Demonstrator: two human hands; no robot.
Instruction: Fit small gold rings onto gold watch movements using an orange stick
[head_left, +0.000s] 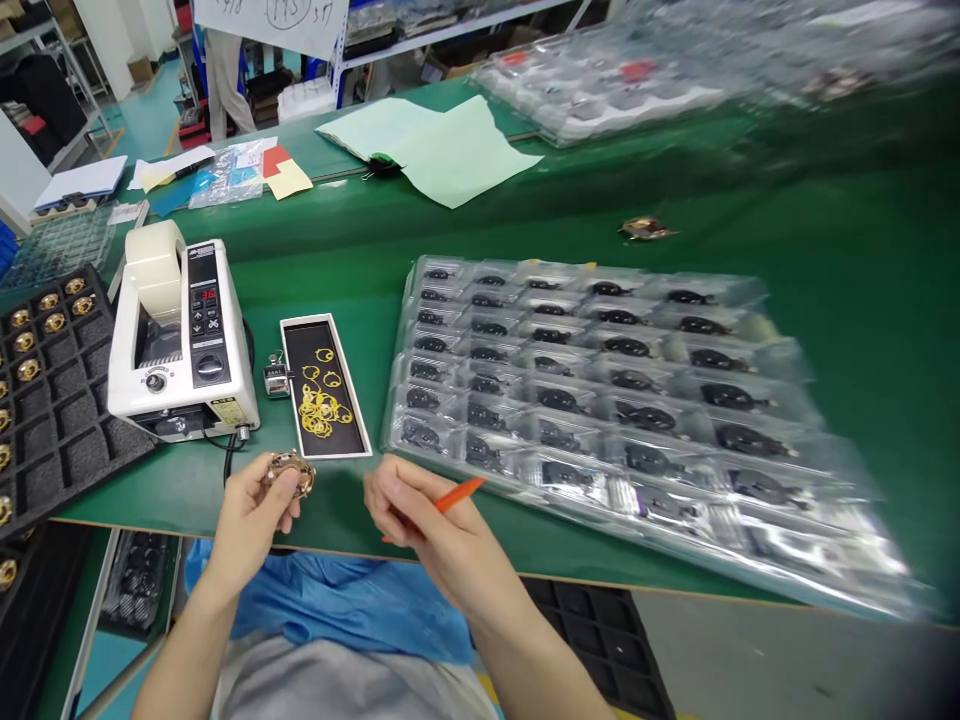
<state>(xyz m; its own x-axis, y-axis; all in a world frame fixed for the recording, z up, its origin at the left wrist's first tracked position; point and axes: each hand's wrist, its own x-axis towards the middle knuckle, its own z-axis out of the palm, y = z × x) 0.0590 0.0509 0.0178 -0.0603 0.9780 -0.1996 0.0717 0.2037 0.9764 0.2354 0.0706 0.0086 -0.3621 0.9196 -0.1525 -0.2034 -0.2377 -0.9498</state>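
Between the thumb and fingers of my left hand (255,505) is a round gold-coloured metal part (302,474), just over the table's front edge. My right hand (420,508) is closed around an orange stick-like tool (459,494), whose flat end points up and right. The two hands are apart. Beyond them lies a white-rimmed box (350,400) with a dark inside, holding several thin yellow rings (318,415). A small metal counter (277,378) touches the box's left side.
A white tape dispenser (240,370) stands left of the box. Farther left, a black foam tray (112,435) holds gold parts. Stacked clear plastic trays (517,485) with black pieces fill the right side. Green paper (472,150) and a small metallic piece (645,229) lie farther back.
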